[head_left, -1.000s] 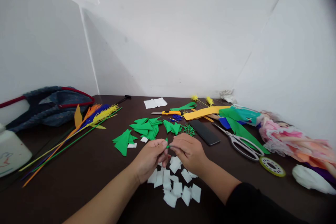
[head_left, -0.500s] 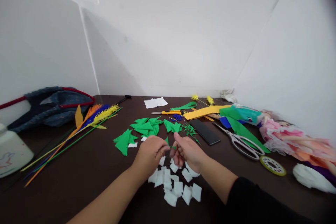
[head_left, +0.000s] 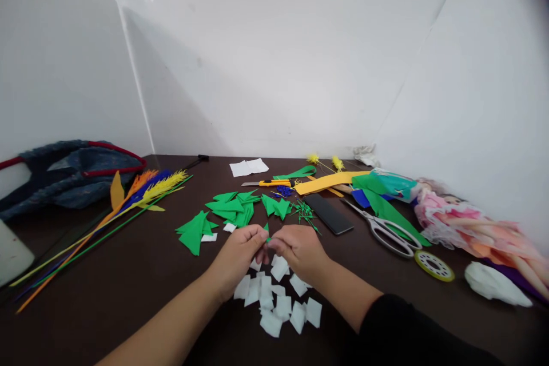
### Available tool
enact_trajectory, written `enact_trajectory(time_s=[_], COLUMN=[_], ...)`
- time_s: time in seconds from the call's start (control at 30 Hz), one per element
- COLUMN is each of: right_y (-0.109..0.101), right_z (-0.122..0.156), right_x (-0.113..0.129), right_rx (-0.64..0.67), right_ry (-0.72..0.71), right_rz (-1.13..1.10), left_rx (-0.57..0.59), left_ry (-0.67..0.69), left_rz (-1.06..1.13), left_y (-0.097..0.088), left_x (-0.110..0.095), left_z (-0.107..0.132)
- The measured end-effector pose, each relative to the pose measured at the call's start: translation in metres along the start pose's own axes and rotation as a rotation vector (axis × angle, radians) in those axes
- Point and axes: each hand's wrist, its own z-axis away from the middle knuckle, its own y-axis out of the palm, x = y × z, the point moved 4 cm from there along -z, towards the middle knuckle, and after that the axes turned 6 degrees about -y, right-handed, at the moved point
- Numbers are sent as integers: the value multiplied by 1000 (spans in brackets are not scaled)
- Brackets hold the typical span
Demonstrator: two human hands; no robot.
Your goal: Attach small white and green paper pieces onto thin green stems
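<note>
Dark tabletop (head_left: pixel 141 280) bears white squares (head_left: pixel 282 307) near centre. At their far edge, left hand (head_left: pixel 240 253) and right hand (head_left: pixel 303 249) pinch one small green piece (head_left: pixel 266 229) between their fingers.

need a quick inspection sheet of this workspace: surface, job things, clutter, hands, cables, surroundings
Surface: dark brown table, strewn with craft materials
Job's things: small green piece at the fingertips; green triangles beyond the hands; white squares overlapping on the near side
Clutter: yellow cutter, blade out; scissors; tape roll; dark slab; dolls at right
Left hand: pinching the green piece
Right hand: pinching it from the other side
Cables: black cord-like thing at back left; cannot tell if it is a cable
Surroundings: pale walls left, behind and right
</note>
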Motion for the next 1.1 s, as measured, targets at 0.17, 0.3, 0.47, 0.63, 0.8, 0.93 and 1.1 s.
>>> enact_trajectory(time_s=[0.17, 0.3, 0.47, 0.63, 0.8, 0.93, 1.1], right_y=[-9, -14, -10, -2, -4, -7, -11], right_z=[2, 4, 5, 6, 7, 5, 4], right_x=[12, 8, -9, -11, -9, -2, 14], right_rx=[-1, -13, -71, -54, -62, -57, -82], right_ry=[-367, -256, 131, 245, 196, 49, -237], right_rz=[275, 239, 93, 44, 78, 65, 112], left_rx=[179, 192, -54, -183, -64, 197, 365], left_ry=[-168, -120, 279, 385, 232, 10, -147], left_rz=[316, 86, -492, -780, -650, -154, 335], left_y=[9, 4, -2, 3, 5, 11, 19], left_x=[10, 7, -14, -12, -11, -5, 1], left_z=[0, -1, 2, 4, 2, 3, 8])
